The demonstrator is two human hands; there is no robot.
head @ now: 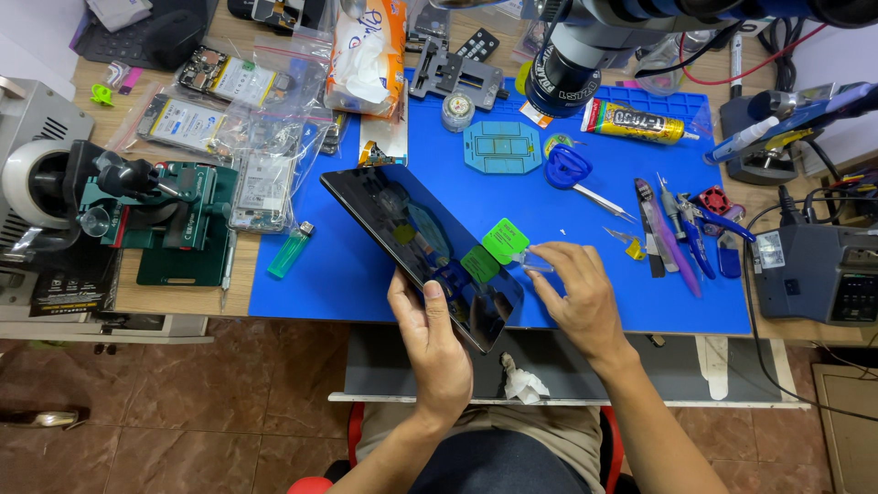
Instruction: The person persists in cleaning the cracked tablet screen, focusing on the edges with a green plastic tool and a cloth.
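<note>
Left hand (437, 340) grips the lower end of a dark glossy tablet (416, 240), thumb lying on the glass, fingers wrapped underneath. The tablet is tilted, lifted off the blue mat (585, 302), running diagonally from upper left down toward the person's lap. Right hand (579, 295) is closed in a pinch on a thin clear film tab (533, 261) at the tablet's right edge; a green sticker tab (505, 240) sits on that same film just above the fingers, and a second green sticker (479, 263) lies flat on the glass beside it. The mat covers most of the surface. On it, well apart from the hands: a green lighter (291, 250) left of the tablet, a light blue square jig (502, 147) and a blue suction cup (568, 168) behind it, a yellow glue tube (633, 121) farther back. Right of the hands is a row of tweezers and pry tools (679, 240), some purple and blue. The microscope head (572, 64) hangs over the back of the mat. Off the mat at left are a green clamp fixture (178, 215) and clear bags with phone parts (229, 110). A grey station box (814, 273) sits at the far right edge. A crumpled white tissue (524, 386) lies on the lower shelf near the person's knees.
</note>
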